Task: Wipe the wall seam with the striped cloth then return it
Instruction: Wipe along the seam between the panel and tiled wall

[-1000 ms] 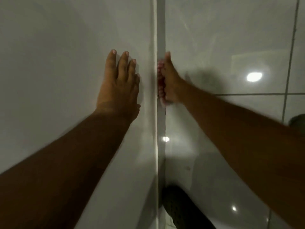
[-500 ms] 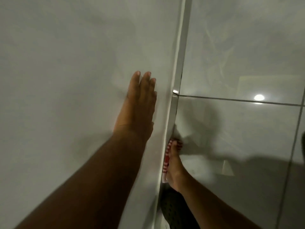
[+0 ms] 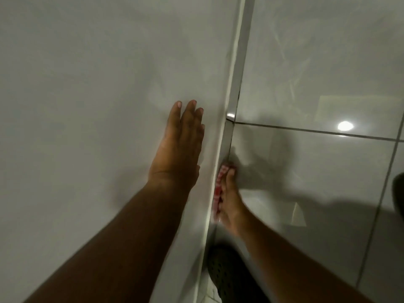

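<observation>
A pale vertical wall seam (image 3: 235,79) runs from top right of centre down to the bottom, between a plain white panel on the left and glossy grey tiles on the right. My right hand (image 3: 231,200) presses a red-and-white striped cloth (image 3: 219,189) against the seam, just below the horizontal grout line. Most of the cloth is hidden behind my fingers. My left hand (image 3: 179,147) lies flat on the white panel (image 3: 87,106), fingers together, just left of the seam and slightly higher than the cloth.
The tiled wall (image 3: 317,176) reflects a ceiling light (image 3: 345,126). A dark perforated object (image 3: 227,276) sits low by the seam's foot, under my right forearm. Another dark shape (image 3: 399,193) shows at the right edge.
My right hand with the cloth slid down the seam from above the grout line to below it, then rose slightly. The left hand stayed flat on the panel.
</observation>
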